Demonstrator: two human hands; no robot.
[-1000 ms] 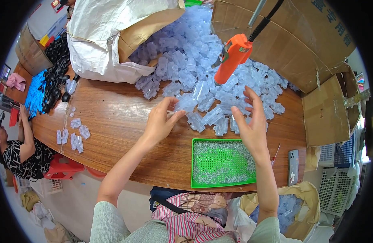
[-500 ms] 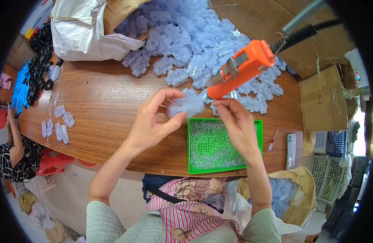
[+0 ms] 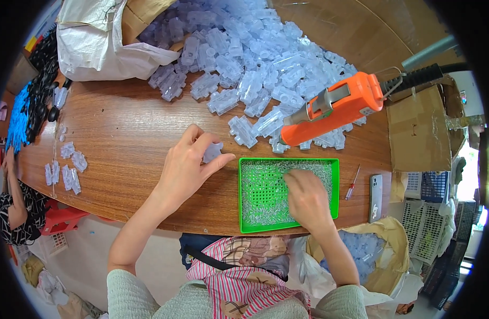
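Two hands worked at the near table edge. My left hand [image 3: 188,167] pinched a clear plastic piece [image 3: 212,151], partly hidden behind my fingers, just left of the green tray [image 3: 336,186]. My right hand [image 3: 307,198] curled down into the tray's small screws; I could not tell what it gripped. An orange power screwdriver [image 3: 335,106] hung above the far pile of clear parts [image 3: 244,58]. Bare wood lay open to the left; cardboard boxes [image 3: 417,130] crowded the right.

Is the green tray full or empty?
Partly full. The green tray holds a thin layer of tiny silvery pieces, with bare green gaps; the right hand reaches into it.
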